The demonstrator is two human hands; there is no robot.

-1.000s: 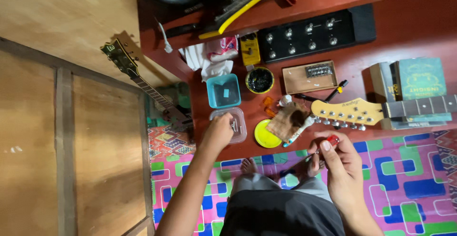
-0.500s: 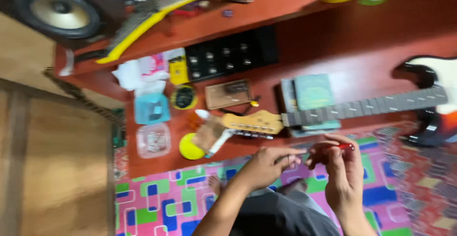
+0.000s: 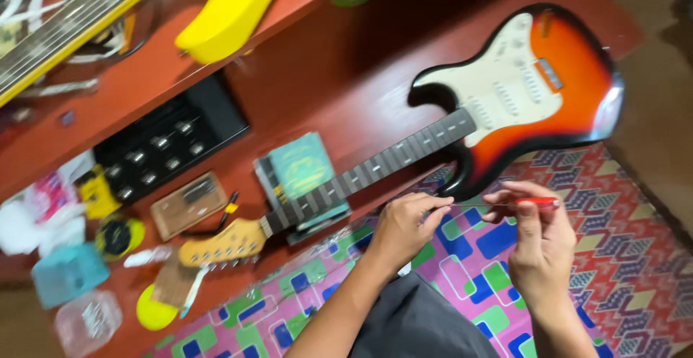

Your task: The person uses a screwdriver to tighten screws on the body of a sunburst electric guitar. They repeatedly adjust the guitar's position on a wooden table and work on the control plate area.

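Red counter (image 3: 325, 84) with sunburst guitar (image 3: 520, 91) | left hand (image 3: 404, 228) pinches thin wire (image 3: 473, 204) | right hand (image 3: 538, 246) grips red-handled tool (image 3: 538, 201), wrists bent inward

The electric guitar (image 3: 505, 105) is laid across the table (image 3: 325, 84), body at two o'clock, headstock at eight. The pedalboard (image 3: 170, 145) is placed at ten, the patterned mat (image 3: 462, 271) at five.

We look down on a red-brown wooden floor (image 3: 339, 91) beside a bright, multicoloured patterned mat (image 3: 621, 257).
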